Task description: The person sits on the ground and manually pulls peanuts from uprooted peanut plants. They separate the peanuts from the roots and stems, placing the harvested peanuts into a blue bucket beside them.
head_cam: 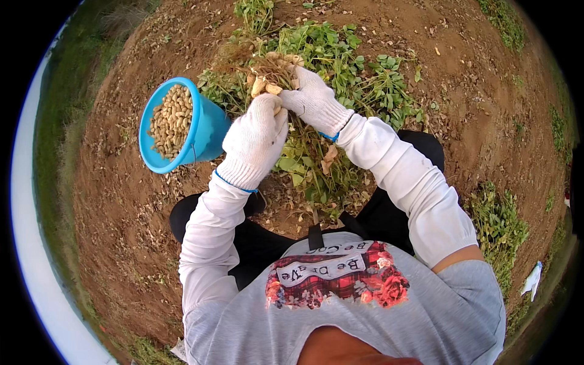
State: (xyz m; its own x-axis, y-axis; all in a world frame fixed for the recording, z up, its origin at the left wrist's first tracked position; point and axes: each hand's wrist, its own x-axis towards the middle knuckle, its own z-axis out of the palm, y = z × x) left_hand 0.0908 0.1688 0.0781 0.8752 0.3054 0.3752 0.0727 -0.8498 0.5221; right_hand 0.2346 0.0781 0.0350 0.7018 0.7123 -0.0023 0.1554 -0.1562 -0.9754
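My right hand [315, 98], in a white knitted glove, grips the base of an uprooted peanut plant. Its brown roots [269, 68] and several tan peanut pods [258, 86] stick out left of the fingers. Just below them, my left hand [255, 137], gloved alike, has thumb and fingers pinched on a peanut pod [277, 110]. The plant's leafy stems [315, 169] hang toward my lap. Left of my left hand, a blue plastic bucket [212, 130] leans into view, holding many loose peanut pods [172, 123].
More green peanut plants [337, 59] lie on the brown soil [123, 196] beyond my hands. Others [497, 228] lie at the right. My black-clad legs [260, 237] are bent on both sides of the stems. A white scrap [531, 280] lies far right; grass [59, 137] borders the soil at left.
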